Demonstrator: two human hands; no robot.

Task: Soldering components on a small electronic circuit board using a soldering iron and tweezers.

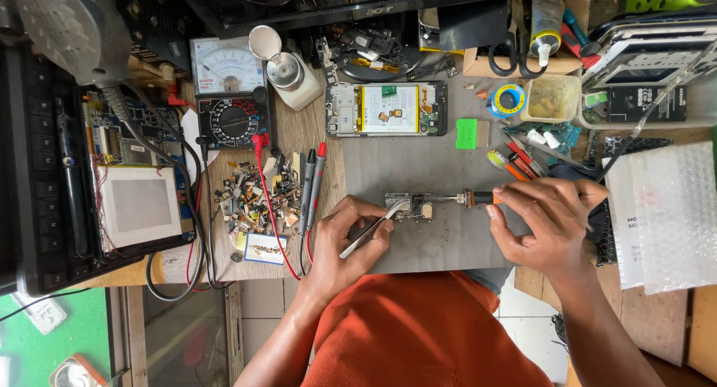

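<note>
i'm watching the left hand [345, 241] pinching a pair of metal tweezers [371, 232], fingers curled closed around them, with the tips reaching onto the left end of a small circuit board [409, 206]. the board is lying on the grey work mat [418, 167], near the middle of the bench and just far of both hands. the right hand [544, 221] is gripping a soldering iron [472, 199] by its orange handle, fingers wrapped shut, and the iron's metal tip is pointing left and touching the right end of the board (i cannot tell exactly which part it is meeting). farther off on the mat, an opened phone [387, 108] is lying with its back off and its yellow-edged battery showing. to the left, an analog multimeter [230, 90] is sitting beside a heap of small loose parts [250, 197], with its red and black probes [314, 179] resting between the heap and the mat. a sheet of bubble wrap [668, 211] is lying at the right edge.
</note>
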